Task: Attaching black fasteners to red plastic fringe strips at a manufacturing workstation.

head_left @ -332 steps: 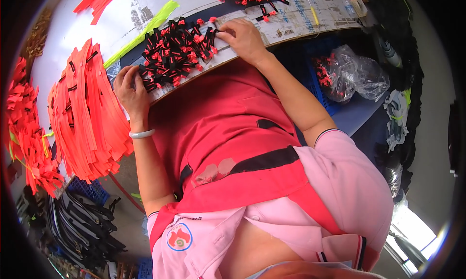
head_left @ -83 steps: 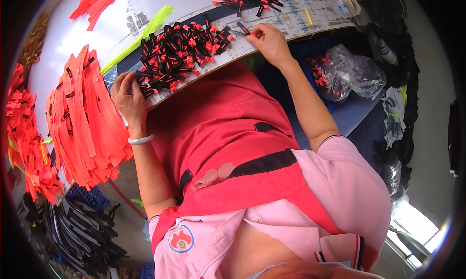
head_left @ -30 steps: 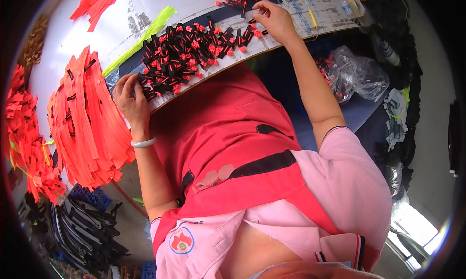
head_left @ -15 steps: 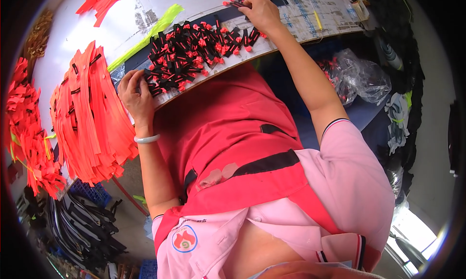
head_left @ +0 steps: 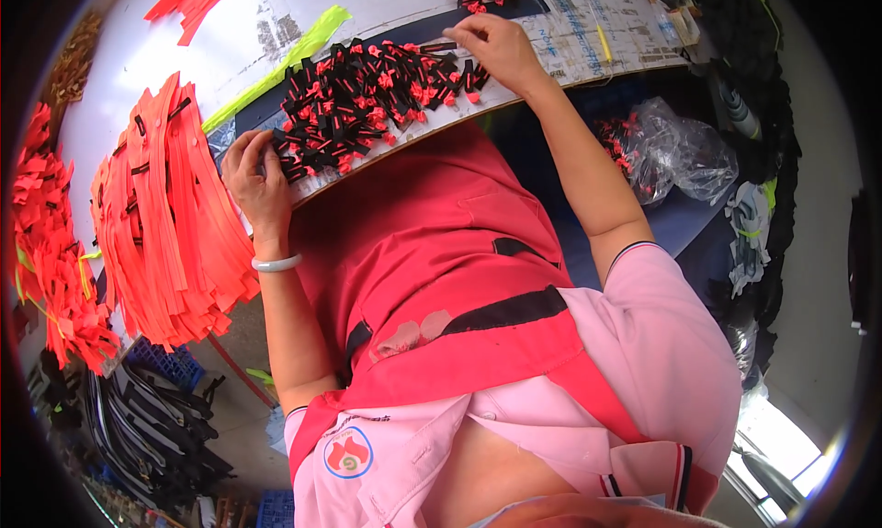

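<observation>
Left hand (head_left: pixel 257 177) left of centre, curled at the near end of the black-and-red tag pile (head_left: pixel 358 101), which slants up rightward across upper centre, down-left of right hand (head_left: pixel 501 52)'s fingertips; can't tell either grip.

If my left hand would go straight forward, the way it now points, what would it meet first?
Probably the dark flat strip, just past the fingertips of the left hand, with the yellow-green strip beyond it. Depth is unclear, so the hand might pass above both.
</observation>
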The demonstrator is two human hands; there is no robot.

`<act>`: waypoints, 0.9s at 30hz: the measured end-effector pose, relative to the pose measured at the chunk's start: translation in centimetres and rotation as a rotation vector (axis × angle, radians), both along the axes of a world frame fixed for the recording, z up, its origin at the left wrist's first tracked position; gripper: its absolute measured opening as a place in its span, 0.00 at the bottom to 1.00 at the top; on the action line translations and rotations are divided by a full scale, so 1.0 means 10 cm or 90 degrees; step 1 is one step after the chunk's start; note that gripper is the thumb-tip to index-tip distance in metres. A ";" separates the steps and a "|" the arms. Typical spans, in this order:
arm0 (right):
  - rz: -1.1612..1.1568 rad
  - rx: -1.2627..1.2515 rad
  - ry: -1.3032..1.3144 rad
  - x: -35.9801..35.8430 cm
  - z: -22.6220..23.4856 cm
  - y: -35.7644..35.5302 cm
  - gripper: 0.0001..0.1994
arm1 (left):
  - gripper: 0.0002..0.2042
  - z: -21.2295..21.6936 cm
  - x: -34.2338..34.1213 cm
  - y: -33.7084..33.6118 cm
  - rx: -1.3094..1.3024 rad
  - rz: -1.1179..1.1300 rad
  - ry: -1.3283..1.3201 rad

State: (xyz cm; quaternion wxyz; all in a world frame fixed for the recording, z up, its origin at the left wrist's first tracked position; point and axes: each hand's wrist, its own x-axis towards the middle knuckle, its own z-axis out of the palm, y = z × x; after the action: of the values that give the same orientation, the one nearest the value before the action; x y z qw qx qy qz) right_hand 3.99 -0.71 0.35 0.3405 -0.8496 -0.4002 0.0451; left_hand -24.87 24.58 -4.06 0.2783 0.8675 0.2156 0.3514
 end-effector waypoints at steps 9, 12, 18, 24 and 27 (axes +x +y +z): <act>-0.278 -0.100 -0.116 0.85 -0.41 -0.10 0.22 | 0.08 -0.01 0.03 -0.01 -0.002 -0.003 -0.008; -0.232 -0.125 -0.085 1.03 -0.50 -0.22 0.17 | 0.08 -0.01 0.02 -0.01 -0.003 -0.001 -0.008; -0.193 0.065 0.212 0.90 -0.39 -0.27 0.13 | 0.08 -0.01 0.02 0.00 0.000 0.002 0.000; 0.036 0.017 0.249 0.14 0.09 -0.07 0.11 | 0.08 0.00 -0.01 0.00 0.003 0.009 0.007; -0.055 0.051 -0.025 0.28 -0.01 -0.06 0.12 | 0.08 0.00 0.00 0.00 -0.001 0.004 0.001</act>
State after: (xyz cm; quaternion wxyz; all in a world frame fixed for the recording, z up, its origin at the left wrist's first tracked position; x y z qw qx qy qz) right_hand 6.77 -1.30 0.23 0.3675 -0.8526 -0.3714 -0.0024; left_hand -24.84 24.59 -4.09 0.2778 0.8669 0.2191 0.3511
